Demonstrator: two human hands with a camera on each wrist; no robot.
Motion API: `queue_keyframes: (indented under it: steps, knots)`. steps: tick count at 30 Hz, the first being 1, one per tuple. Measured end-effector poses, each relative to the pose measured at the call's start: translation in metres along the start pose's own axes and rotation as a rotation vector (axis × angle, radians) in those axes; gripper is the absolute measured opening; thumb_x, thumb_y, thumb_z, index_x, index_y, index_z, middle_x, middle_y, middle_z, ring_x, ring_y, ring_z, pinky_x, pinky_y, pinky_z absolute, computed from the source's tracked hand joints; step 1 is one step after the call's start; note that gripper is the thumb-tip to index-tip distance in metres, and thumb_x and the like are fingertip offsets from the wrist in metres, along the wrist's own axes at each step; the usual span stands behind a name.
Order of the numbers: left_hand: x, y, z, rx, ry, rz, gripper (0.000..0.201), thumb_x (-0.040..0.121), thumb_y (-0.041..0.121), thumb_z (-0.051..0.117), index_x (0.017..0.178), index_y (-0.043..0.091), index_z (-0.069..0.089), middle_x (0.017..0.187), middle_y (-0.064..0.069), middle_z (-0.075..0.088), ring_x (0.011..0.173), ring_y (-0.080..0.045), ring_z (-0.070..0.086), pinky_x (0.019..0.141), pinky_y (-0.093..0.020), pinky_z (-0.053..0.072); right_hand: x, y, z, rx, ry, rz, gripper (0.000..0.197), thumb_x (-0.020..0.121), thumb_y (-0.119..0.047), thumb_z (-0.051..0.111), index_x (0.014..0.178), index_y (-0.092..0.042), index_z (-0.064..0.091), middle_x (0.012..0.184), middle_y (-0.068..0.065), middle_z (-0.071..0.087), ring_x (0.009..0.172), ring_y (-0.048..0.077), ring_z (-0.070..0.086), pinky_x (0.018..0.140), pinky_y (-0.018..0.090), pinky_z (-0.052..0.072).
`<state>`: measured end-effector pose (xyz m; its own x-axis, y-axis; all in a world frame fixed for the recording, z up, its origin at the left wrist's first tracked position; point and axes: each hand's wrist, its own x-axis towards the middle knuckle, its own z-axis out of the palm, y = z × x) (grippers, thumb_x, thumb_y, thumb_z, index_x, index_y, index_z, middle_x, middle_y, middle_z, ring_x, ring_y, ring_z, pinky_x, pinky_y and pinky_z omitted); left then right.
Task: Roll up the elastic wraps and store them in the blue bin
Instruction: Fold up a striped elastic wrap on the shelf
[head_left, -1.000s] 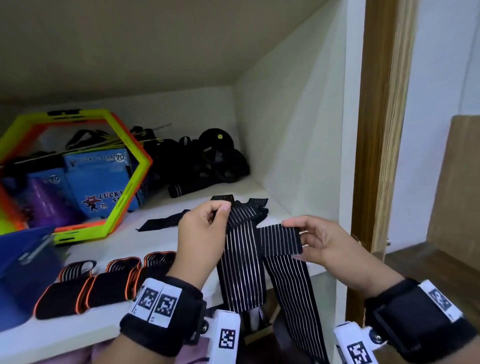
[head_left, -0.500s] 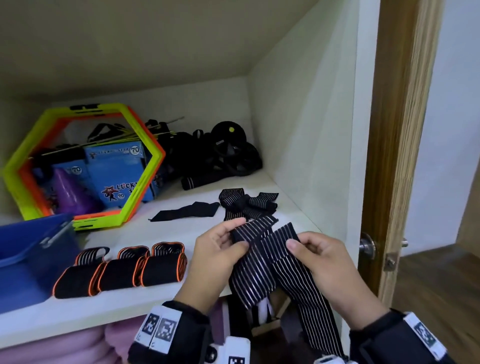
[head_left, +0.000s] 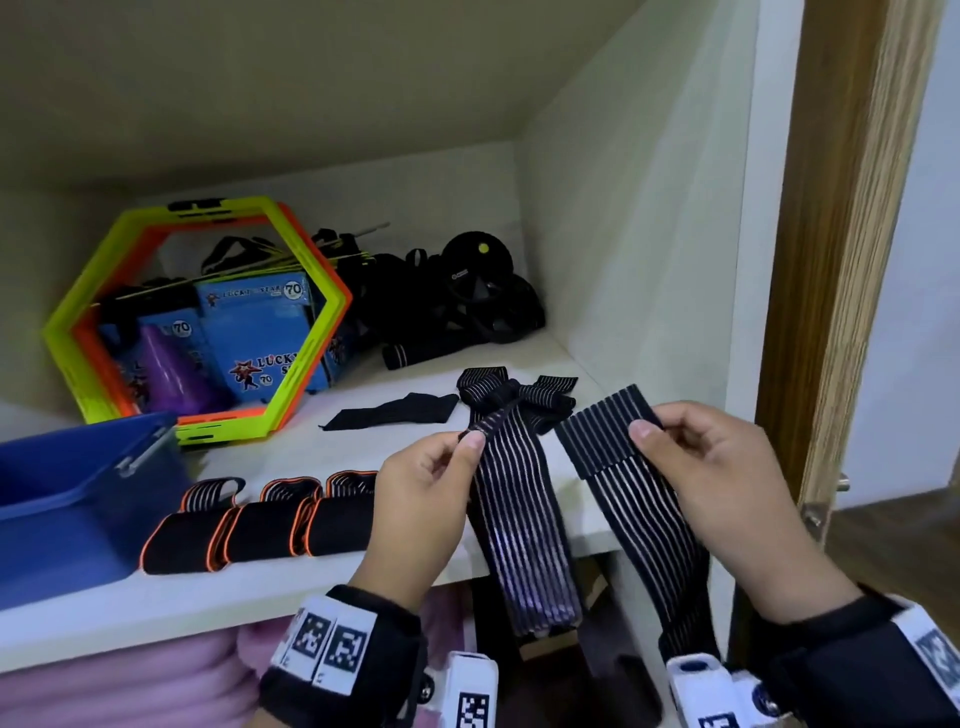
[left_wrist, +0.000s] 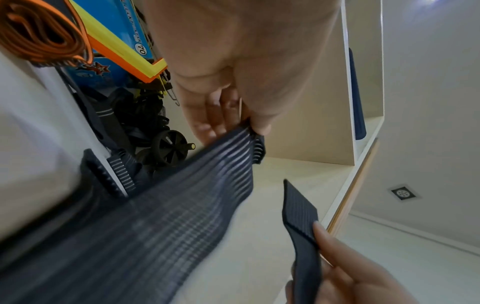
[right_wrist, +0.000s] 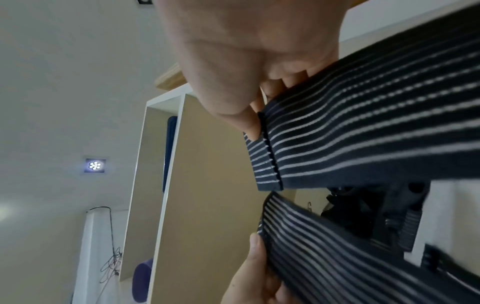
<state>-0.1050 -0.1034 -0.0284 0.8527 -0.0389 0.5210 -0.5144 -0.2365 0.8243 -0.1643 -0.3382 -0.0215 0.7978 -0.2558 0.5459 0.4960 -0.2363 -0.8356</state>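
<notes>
A long black elastic wrap with white stripes (head_left: 524, 525) hangs in a loop over the shelf's front edge. My left hand (head_left: 436, 467) pinches one end of it between thumb and fingers. My right hand (head_left: 691, 447) pinches the other end, the plain ribbed tab (head_left: 597, 431). The two ends are held apart, side by side. The wrap (left_wrist: 182, 195) crosses the left wrist view, and its striped end (right_wrist: 363, 133) fills the right wrist view. The blue bin (head_left: 67, 499) stands at the left of the shelf.
Three rolled black wraps with orange edges (head_left: 260, 525) lie in a row beside the bin. More loose striped wraps (head_left: 509, 395) and a black strap (head_left: 395, 410) lie behind my hands. A yellow-orange hexagon frame (head_left: 208, 312), blue boxes and black gear stand at the back. A wooden door frame (head_left: 852, 260) rises at right.
My hands have pulled the two ends of the wrap apart; half a second ago they were crossed together. The view has shifted slightly.
</notes>
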Motion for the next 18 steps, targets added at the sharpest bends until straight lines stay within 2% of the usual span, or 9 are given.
queue_keyframes:
  steps: [2, 3, 5, 7, 9, 11, 13, 16, 18]
  knots:
    - [-0.002, -0.001, 0.003, 0.058, 0.008, 0.009, 0.05, 0.098, 0.044, 0.056, 0.067, 0.006, 0.061, 0.061, -0.023, 0.046, 0.057, -0.015, 0.041, 0.056, -0.033, 0.037, -0.002, -0.001, 0.01, 0.003, -0.064, 0.071, 0.01, 0.093, -0.017, 0.067, 0.089, -0.018, 0.076, 0.082, 0.009, 0.076, 0.077, 0.027, 0.073, 0.077, 0.05, 0.06]
    - [-0.004, 0.0, 0.005, 0.059, 0.005, 0.012, 0.053, 0.099, 0.044, 0.055, 0.065, 0.004, 0.056, 0.06, -0.023, 0.043, 0.056, -0.015, 0.039, 0.055, -0.032, 0.033, -0.004, 0.001, 0.016, 0.014, -0.089, 0.117, 0.009, 0.092, -0.017, 0.069, 0.087, -0.017, 0.076, 0.081, 0.012, 0.075, 0.076, 0.03, 0.073, 0.077, 0.053, 0.06]
    - [-0.008, 0.004, 0.011, 0.018, -0.027, -0.001, 0.052, 0.101, 0.041, 0.054, 0.069, 0.0, 0.058, 0.062, -0.024, 0.05, 0.057, -0.014, 0.044, 0.056, -0.03, 0.036, -0.011, 0.007, 0.03, 0.044, -0.079, 0.193, 0.006, 0.089, -0.018, 0.073, 0.084, -0.014, 0.074, 0.079, 0.017, 0.074, 0.073, 0.035, 0.073, 0.076, 0.057, 0.059]
    - [-0.012, 0.008, 0.017, -0.035, -0.036, -0.003, 0.037, 0.102, 0.032, 0.053, 0.078, 0.009, 0.069, 0.066, -0.006, 0.066, 0.064, -0.008, 0.058, 0.061, -0.022, 0.045, -0.016, 0.014, 0.041, 0.062, -0.016, 0.231, 0.008, 0.088, -0.02, 0.075, 0.082, -0.014, 0.073, 0.076, 0.012, 0.075, 0.072, 0.032, 0.074, 0.076, 0.056, 0.059]
    - [-0.017, 0.01, 0.021, -0.117, -0.03, -0.008, 0.025, 0.104, 0.023, 0.05, 0.095, 0.019, 0.073, 0.088, 0.006, 0.076, 0.084, -0.005, 0.07, 0.074, -0.018, 0.051, -0.019, 0.019, 0.048, 0.082, 0.029, 0.258, 0.009, 0.087, -0.021, 0.076, 0.082, -0.015, 0.073, 0.076, 0.007, 0.077, 0.072, 0.027, 0.075, 0.079, 0.053, 0.06]
    - [-0.022, 0.008, 0.023, -0.201, -0.066, -0.031, 0.026, 0.106, 0.026, 0.046, 0.106, 0.02, 0.072, 0.103, 0.0, 0.076, 0.1, -0.018, 0.07, 0.088, -0.033, 0.055, -0.022, 0.022, 0.053, 0.118, 0.065, 0.289, 0.009, 0.086, -0.023, 0.076, 0.084, -0.014, 0.073, 0.079, 0.006, 0.077, 0.073, 0.025, 0.075, 0.08, 0.052, 0.06]
    - [-0.027, 0.008, 0.024, -0.285, -0.117, -0.058, 0.026, 0.106, 0.029, 0.046, 0.107, 0.016, 0.068, 0.106, -0.01, 0.073, 0.102, -0.034, 0.067, 0.092, -0.049, 0.054, -0.024, 0.023, 0.057, 0.148, 0.101, 0.293, 0.012, 0.085, -0.025, 0.078, 0.089, -0.014, 0.072, 0.081, 0.006, 0.077, 0.076, 0.025, 0.076, 0.082, 0.052, 0.06]
    - [-0.029, 0.007, 0.029, -0.347, -0.141, -0.08, 0.02, 0.1, 0.024, 0.054, 0.114, 0.012, 0.062, 0.111, -0.012, 0.072, 0.105, -0.029, 0.067, 0.094, -0.045, 0.053, -0.028, 0.02, 0.062, 0.185, 0.126, 0.285, 0.012, 0.086, -0.023, 0.077, 0.09, -0.014, 0.071, 0.081, 0.007, 0.077, 0.074, 0.026, 0.076, 0.079, 0.052, 0.061]
    - [-0.031, 0.004, 0.033, -0.349, -0.144, -0.092, 0.02, 0.095, 0.023, 0.055, 0.113, 0.017, 0.061, 0.112, -0.01, 0.072, 0.105, -0.026, 0.068, 0.095, -0.045, 0.053, -0.031, 0.015, 0.065, 0.219, 0.136, 0.287, 0.01, 0.087, -0.02, 0.076, 0.088, -0.012, 0.071, 0.079, 0.009, 0.077, 0.072, 0.027, 0.075, 0.076, 0.052, 0.061]
